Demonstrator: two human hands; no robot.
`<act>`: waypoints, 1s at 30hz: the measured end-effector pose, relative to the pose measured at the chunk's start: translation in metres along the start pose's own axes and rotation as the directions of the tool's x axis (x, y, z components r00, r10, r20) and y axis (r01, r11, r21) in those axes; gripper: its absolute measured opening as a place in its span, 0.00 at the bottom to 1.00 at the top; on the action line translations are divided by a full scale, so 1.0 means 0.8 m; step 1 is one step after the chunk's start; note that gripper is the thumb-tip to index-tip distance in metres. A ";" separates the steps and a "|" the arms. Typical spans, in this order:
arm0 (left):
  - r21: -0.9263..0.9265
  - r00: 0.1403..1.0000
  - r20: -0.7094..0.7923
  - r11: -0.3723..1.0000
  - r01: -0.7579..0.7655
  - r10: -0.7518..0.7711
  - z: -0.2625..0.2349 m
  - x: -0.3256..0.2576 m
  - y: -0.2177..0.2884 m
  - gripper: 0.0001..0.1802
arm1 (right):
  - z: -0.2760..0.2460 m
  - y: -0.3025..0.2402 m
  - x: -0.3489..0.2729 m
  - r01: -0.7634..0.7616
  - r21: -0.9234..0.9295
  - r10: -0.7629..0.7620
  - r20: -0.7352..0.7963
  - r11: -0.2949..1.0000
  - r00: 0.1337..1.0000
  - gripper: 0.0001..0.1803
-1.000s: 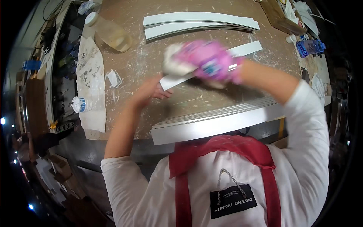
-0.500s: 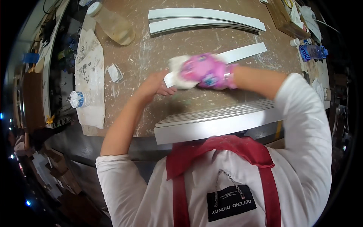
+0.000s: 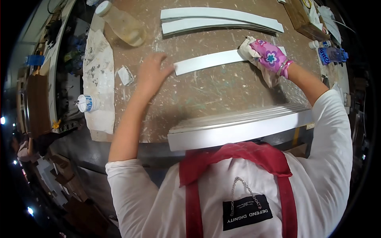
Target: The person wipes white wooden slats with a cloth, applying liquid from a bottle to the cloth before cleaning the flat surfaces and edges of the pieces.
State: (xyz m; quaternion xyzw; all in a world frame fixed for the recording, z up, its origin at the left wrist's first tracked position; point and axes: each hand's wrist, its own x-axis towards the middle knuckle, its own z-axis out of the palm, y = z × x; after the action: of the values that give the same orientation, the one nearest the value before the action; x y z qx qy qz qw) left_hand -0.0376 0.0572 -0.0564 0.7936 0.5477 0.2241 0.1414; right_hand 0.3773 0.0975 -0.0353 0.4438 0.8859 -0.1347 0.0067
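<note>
A single white strip (image 3: 210,61) lies slantwise on the brown worktable. My right hand (image 3: 270,55), in a pink flowered glove, is closed on a cream cloth (image 3: 247,50) and presses it onto the strip towards its right end. Bare and slightly blurred, my left hand (image 3: 152,75) is just off the strip's left end with thumb and fingers apart. Its thumb tip is very close to that end; whether they touch I cannot tell. Nearer my body, a row of similar strips (image 3: 238,129) stands on edge along the table's front. More white strips (image 3: 222,16) lie stacked at the far side.
On the left are a cloudy plastic bottle (image 3: 123,25), a stained white sheet (image 3: 99,79), a small white tub (image 3: 85,103) and a crumpled white piece (image 3: 126,75). A cardboard box (image 3: 303,18) and a blue-labelled bottle (image 3: 332,55) are at the right edge. The worktable (image 3: 198,93) is speckled.
My right hand has slid the cloth rightward along the strip, from near its left end towards its right end. My left hand has come off the strip's left end and its fingers have spread.
</note>
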 end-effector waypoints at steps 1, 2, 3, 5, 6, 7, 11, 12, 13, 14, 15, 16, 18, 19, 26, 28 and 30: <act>-0.040 0.997 0.083 0.999 0.004 -0.001 0.003 -0.008 0.008 0.24 | 0.002 0.000 -0.001 0.071 0.060 -0.066 -0.075 0.996 0.995 0.24; -0.035 0.996 0.087 0.999 0.007 -0.003 0.008 -0.015 0.013 0.24 | 0.003 -0.001 0.000 0.073 0.067 -0.068 -0.077 0.995 0.995 0.24; -0.095 0.995 0.094 0.995 -0.022 0.031 0.014 -0.020 0.017 0.24 | 0.001 -0.002 0.000 0.039 0.065 -0.037 -0.038 0.997 0.999 0.23; -0.186 0.994 0.106 0.983 -0.013 0.033 0.029 -0.021 0.007 0.28 | -0.004 -0.008 0.004 0.055 0.026 -0.053 -0.056 0.998 0.997 0.19; -0.186 0.994 0.106 0.982 -0.014 0.034 0.033 -0.023 0.001 0.28 | -0.006 -0.013 0.011 0.054 0.026 -0.052 -0.056 0.998 0.997 0.19; -0.215 0.995 0.101 0.977 0.010 0.012 0.038 -0.025 -0.006 0.29 | -0.021 -0.043 0.037 0.114 -0.107 -0.093 0.182 0.988 0.979 0.18; -0.349 0.994 0.055 0.931 0.107 -0.094 0.051 -0.030 -0.004 0.35 | 0.042 -0.159 0.115 0.380 0.009 -0.379 0.099 0.925 0.920 0.19; -0.357 0.995 0.054 0.929 0.096 -0.082 0.054 -0.024 0.001 0.35 | 0.057 -0.182 0.130 0.442 0.072 -0.440 -0.040 0.894 0.897 0.22; -0.355 0.997 -0.011 0.933 0.062 -0.071 0.052 -0.025 0.002 0.37 | 0.053 -0.184 0.132 0.449 0.073 -0.448 -0.039 0.890 0.893 0.22; -0.349 0.996 -0.068 0.937 0.029 -0.057 0.049 -0.027 0.002 0.40 | 0.045 -0.185 0.134 0.401 0.066 -0.406 0.078 0.914 0.911 0.23; -0.346 0.996 -0.065 0.938 0.035 -0.061 0.044 -0.028 0.002 0.40 | 0.034 -0.184 0.135 0.353 0.052 -0.356 0.193 0.934 0.914 0.24; -0.382 0.997 0.021 0.921 0.075 -0.072 0.038 -0.025 0.002 0.42 | 0.021 -0.182 0.137 0.307 0.022 -0.299 0.304 0.951 0.904 0.25; -0.418 0.990 0.098 0.899 0.131 -0.099 0.034 -0.029 0.000 0.44 | 0.012 -0.173 0.135 -0.262 0.462 0.025 0.458 0.848 0.888 0.17; -0.405 0.990 0.106 0.905 0.130 -0.095 0.037 -0.029 0.000 0.44 | 0.015 -0.162 0.131 -0.451 0.549 0.126 0.528 0.704 0.840 0.15; -0.456 0.998 -0.013 0.888 0.051 -0.064 0.054 -0.023 -0.008 0.45 | 0.038 -0.196 0.166 0.215 0.262 -0.288 0.282 0.941 0.915 0.20; -0.500 0.990 0.111 0.856 0.128 -0.083 0.045 -0.022 -0.015 0.46 | 0.029 -0.186 0.150 0.408 0.043 -0.405 0.246 0.912 0.881 0.26; -0.437 0.986 0.119 0.886 0.157 -0.116 0.045 -0.030 -0.010 0.46 | 0.043 -0.119 0.104 0.184 0.327 -0.243 0.152 0.927 0.958 0.23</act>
State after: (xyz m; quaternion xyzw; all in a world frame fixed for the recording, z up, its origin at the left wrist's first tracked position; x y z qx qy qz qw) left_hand -0.0331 0.0388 -0.0957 0.7089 0.5297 0.2971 0.3586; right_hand 0.2484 0.1003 -0.0575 0.3249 0.8923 -0.3135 0.0068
